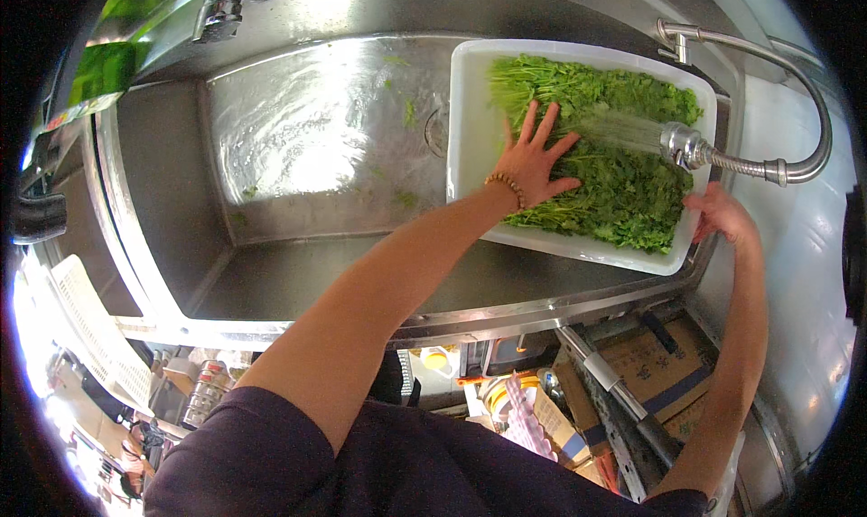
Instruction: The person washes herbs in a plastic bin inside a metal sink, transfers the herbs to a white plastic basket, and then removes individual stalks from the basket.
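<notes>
A white plastic tub (467, 131) sits tilted at the right end of a stainless steel sink (379, 138), filled with leafy green herbs (609, 199) that look like cilantro. My left hand (534, 161), with a beaded bracelet at the wrist, lies spread on the stems, fingers apart. At the tub's lower right rim is my right hand (719, 213), its fingertips against the rim; whether they grip it is partly hidden. Water sprays from a metal faucet head (681, 144) onto the leaves.
The faucet's curved metal pipe (816, 110) arches over the right side. Another tap (220, 12) stands at the upper left. A white perforated basket (101, 334) is at the lower left. Below the sink's front edge lie cardboard boxes (650, 368). Leaf scraps (409, 112) lie in the sink.
</notes>
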`<action>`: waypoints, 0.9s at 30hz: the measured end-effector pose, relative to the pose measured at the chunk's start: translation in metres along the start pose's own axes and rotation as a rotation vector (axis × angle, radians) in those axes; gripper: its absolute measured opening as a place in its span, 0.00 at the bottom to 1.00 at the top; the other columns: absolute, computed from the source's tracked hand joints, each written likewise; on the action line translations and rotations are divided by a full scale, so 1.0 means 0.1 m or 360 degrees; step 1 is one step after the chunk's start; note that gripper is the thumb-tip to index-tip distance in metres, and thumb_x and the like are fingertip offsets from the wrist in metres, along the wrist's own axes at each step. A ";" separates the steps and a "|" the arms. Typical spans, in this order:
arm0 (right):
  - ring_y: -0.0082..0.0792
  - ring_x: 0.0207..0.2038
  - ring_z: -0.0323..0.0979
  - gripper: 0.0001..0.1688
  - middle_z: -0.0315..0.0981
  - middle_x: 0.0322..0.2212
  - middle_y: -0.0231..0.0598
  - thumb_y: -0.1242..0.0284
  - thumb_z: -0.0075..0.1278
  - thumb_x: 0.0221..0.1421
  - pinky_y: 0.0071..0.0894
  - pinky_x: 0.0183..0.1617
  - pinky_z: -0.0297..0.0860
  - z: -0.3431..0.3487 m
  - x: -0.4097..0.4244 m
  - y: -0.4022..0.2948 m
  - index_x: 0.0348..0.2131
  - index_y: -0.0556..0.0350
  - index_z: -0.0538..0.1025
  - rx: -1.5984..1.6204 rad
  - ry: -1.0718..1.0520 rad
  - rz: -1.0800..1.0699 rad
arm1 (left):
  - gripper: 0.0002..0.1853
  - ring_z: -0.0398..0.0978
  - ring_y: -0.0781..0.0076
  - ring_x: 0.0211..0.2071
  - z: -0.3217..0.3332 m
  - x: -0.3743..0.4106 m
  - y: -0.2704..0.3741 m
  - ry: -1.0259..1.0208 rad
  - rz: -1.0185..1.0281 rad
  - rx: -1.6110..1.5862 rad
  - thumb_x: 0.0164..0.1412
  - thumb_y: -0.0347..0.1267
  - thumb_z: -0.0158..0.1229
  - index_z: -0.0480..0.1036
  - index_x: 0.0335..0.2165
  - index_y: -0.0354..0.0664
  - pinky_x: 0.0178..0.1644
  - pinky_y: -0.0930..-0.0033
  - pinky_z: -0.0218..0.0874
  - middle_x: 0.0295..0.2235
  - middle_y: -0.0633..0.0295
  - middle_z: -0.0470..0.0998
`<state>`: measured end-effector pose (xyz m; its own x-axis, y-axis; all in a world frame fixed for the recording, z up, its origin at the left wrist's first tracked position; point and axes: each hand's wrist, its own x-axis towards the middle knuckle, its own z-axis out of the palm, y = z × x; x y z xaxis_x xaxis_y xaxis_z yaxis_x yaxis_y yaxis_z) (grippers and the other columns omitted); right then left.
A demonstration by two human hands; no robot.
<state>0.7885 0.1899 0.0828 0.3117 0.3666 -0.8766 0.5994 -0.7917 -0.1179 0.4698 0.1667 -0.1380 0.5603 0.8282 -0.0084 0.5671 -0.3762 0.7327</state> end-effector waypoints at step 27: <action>0.37 0.15 0.73 0.21 0.73 0.23 0.43 0.64 0.55 0.53 0.33 0.18 0.75 -0.08 0.09 0.10 0.38 0.64 0.69 -0.0071 0.0045 0.0042 | 0.34 0.72 0.46 0.48 0.00 -0.89 -0.09 -0.0716 -0.0807 -0.0569 0.53 0.38 0.62 0.63 0.54 0.33 0.54 0.55 0.65 0.47 0.40 0.72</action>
<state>0.8039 0.1894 0.0772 0.3482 0.3597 -0.8657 0.6229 -0.7789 -0.0731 0.4148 0.0965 -0.1432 0.5188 0.5857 -0.6227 0.6334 0.2258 0.7401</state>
